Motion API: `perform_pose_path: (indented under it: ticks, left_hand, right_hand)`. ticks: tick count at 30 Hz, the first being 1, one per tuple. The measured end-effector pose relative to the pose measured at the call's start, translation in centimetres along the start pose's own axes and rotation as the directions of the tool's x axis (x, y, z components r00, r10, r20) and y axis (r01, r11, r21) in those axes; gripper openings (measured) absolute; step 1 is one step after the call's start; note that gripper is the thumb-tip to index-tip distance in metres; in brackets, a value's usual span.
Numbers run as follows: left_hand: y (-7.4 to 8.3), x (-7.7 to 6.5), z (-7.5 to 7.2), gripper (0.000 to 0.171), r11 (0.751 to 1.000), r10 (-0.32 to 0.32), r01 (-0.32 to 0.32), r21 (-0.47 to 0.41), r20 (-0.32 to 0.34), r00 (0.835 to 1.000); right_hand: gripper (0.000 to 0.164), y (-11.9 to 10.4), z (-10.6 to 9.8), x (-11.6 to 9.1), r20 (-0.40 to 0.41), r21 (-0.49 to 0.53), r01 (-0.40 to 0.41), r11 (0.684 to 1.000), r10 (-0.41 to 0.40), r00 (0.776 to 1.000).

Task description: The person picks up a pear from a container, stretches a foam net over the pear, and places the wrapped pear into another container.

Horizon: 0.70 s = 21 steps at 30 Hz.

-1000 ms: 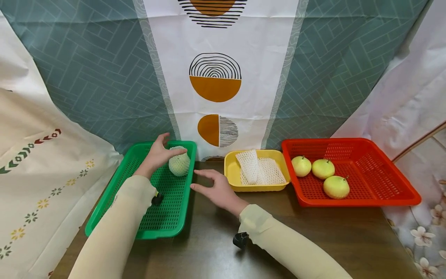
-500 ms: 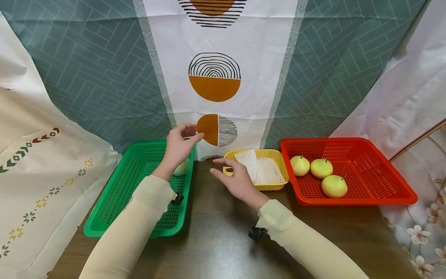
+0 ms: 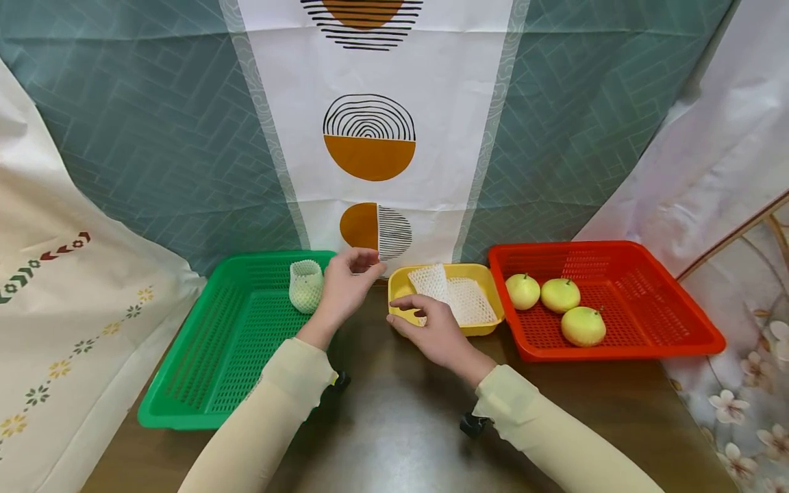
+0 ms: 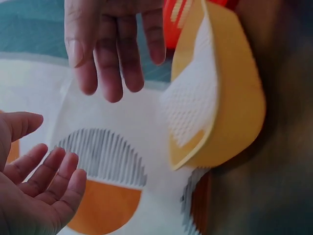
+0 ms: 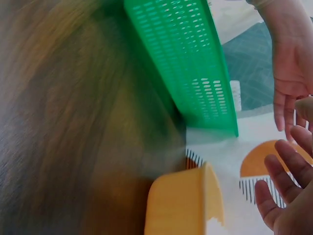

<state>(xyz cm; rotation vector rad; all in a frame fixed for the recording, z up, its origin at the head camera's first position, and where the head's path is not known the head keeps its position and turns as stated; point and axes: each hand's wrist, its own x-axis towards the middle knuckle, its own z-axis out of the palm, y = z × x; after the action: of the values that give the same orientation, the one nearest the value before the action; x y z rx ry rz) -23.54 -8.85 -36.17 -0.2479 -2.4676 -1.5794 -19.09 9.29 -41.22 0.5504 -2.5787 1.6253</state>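
Note:
My left hand [image 3: 342, 287] is above the table, over the right rim of the green basket [image 3: 185, 414], fingers loosely bent and holding nothing. My right hand [image 3: 434, 332] hovers before the yellow tray [image 3: 483, 330], relaxed fingers pointing left, also holding nothing. White foam net sleeves [image 3: 471, 301] lie in that tray; one sticks up over the rear rim. Inside the green basket, at its back right, sits a round pale fruit in a foam net sleeve [image 3: 305, 293]. In the left wrist view the left palm [image 4: 36, 200] faces the right hand's hanging fingers.
The red basket [image 3: 641, 352] stands right of the yellow tray and holds three round yellow-green fruits with short stems, one being the front fruit [image 3: 583, 326]. A patterned cloth [image 3: 431, 171] hangs behind the brown table [image 3: 394, 438].
Both hands have moved right, away from the green basket. The left hand has come off the net-wrapped fruit and swung toward the middle; the right hand is now by the yellow tray.

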Motion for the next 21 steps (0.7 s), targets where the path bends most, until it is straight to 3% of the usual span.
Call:
perform_pose_path:
  ticks: [4, 10, 17, 21]
  left_hand:
    - [-0.6, -0.7, 1.6, 0.029, 0.999, -0.037, 0.038, -0.006, 0.037, 0.999]
    - [-0.1, -0.8, 4.1, 0.026, 0.998, -0.045, 0.047, -0.052, 0.041, 0.998]
    - [1.6, -0.8, 6.7, 0.030, 0.993, 0.042, -0.036, -0.113, 0.052, 0.998]
    - [2.2, -1.3, 8.3, 0.029, 0.986, 0.055, -0.043, -0.158, 0.073, 0.996]
  right_hand:
    - [0.026, 0.7, -0.9, -0.5, -0.012, -0.024, 0.004, 1.000, -0.005, 1.000]
    - [0.035, 0.6, -4.9, -1.5, -0.102, -0.079, 0.016, 0.997, -0.024, 0.995]
    - [0.037, -0.1, -11.5, -2.1, -0.274, -0.159, -0.041, 0.986, -0.004, 0.962]
    - [0.036, 0.7, -14.2, -2.8, -0.348, -0.219, -0.083, 0.972, 0.002, 0.937]
